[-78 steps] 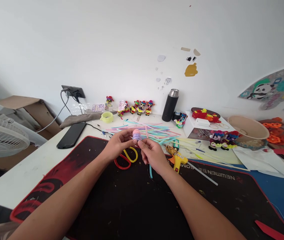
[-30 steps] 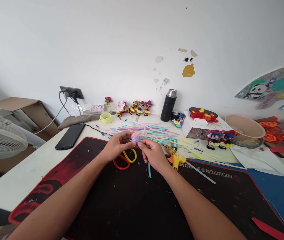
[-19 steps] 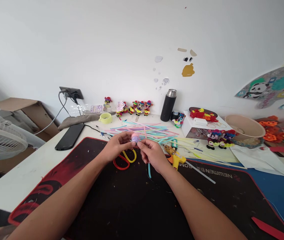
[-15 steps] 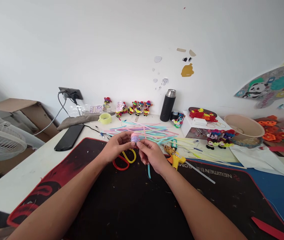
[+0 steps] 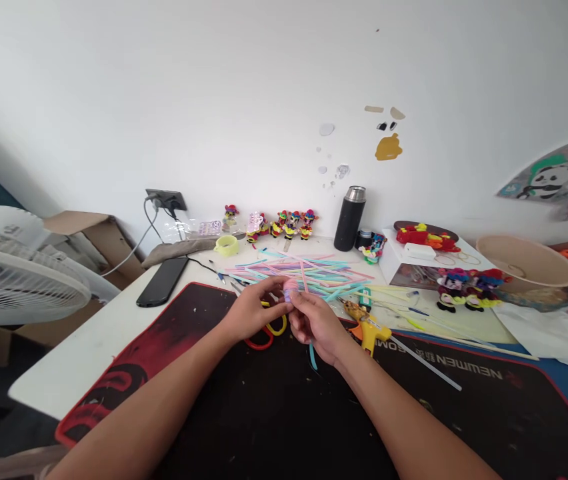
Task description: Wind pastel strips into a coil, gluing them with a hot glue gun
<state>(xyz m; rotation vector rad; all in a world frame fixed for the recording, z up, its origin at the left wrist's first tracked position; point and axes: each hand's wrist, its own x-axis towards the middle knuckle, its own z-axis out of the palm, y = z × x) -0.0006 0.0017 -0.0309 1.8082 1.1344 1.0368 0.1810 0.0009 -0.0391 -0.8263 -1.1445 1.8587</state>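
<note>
A small coil of pink and lilac pipe cleaner (image 5: 290, 287) is pinched between both hands above the mat. My left hand (image 5: 257, 308) grips its left side with thumb and fingers. On its right, my right hand (image 5: 318, 321) presses it with the thumb, the other fingers curled under. A blue pipe cleaner end (image 5: 313, 357) hangs below my right hand. Red and yellow scissor handles (image 5: 277, 325) lie partly hidden behind my left hand. A yellow glue gun (image 5: 371, 332) rests to the right of my right hand, with a clear glue stick (image 5: 429, 363) behind it.
Many pastel pipe cleaners (image 5: 284, 268) lie loose behind the hands. A black flask (image 5: 349, 220) stands by the wall near several small figures (image 5: 291, 225). A phone (image 5: 163, 282), yellow tape roll (image 5: 227, 246) and fan (image 5: 19, 283) are leftward; a beige bowl (image 5: 529, 257) is at right.
The camera view has turned a little left, so everything sits further right in the picture. Both hands still hold the coil, which is now more covered by the fingers.
</note>
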